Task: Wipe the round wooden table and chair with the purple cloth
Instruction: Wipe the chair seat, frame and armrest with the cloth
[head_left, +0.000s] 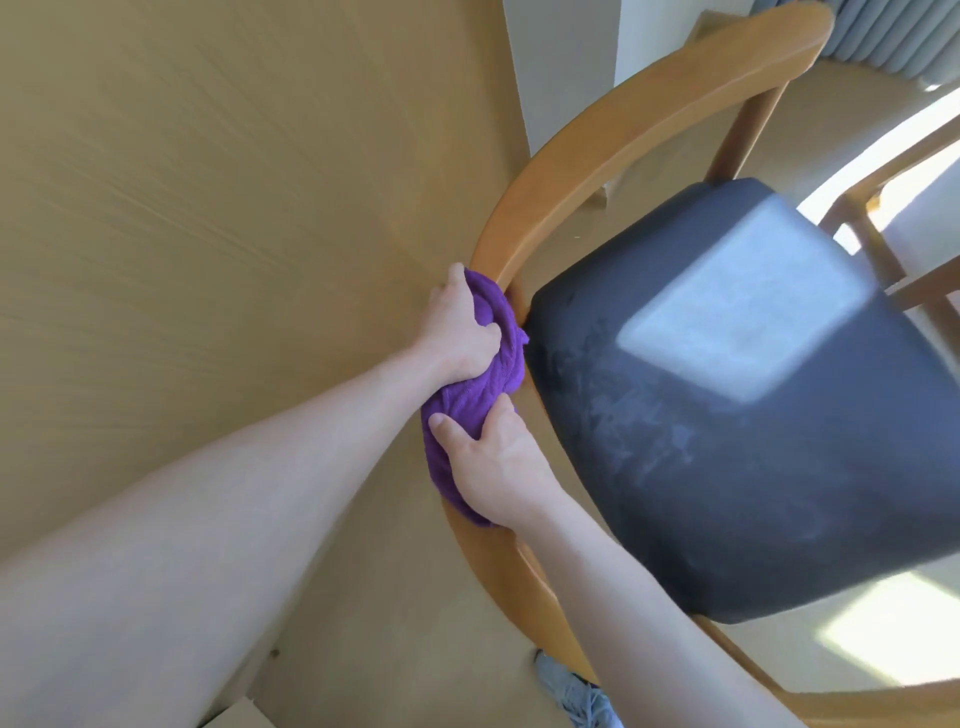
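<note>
The purple cloth (485, 384) is bunched over the curved wooden backrest rail of the chair (597, 150), where the rail meets the edge of the round wooden table (234, 208). My left hand (460, 332) grips the upper part of the cloth, fingers curled into it. Just below, my right hand (493, 462) grips the lower part of the cloth against the rail. The chair has a dark padded seat (753, 415) to the right of both hands.
A white wall corner (561, 67) rises behind the chair. Grey pleated curtain (893, 36) hangs at the top right. Sunlit floor (893, 639) lies under the chair. A grey shoe (576, 691) shows at the bottom.
</note>
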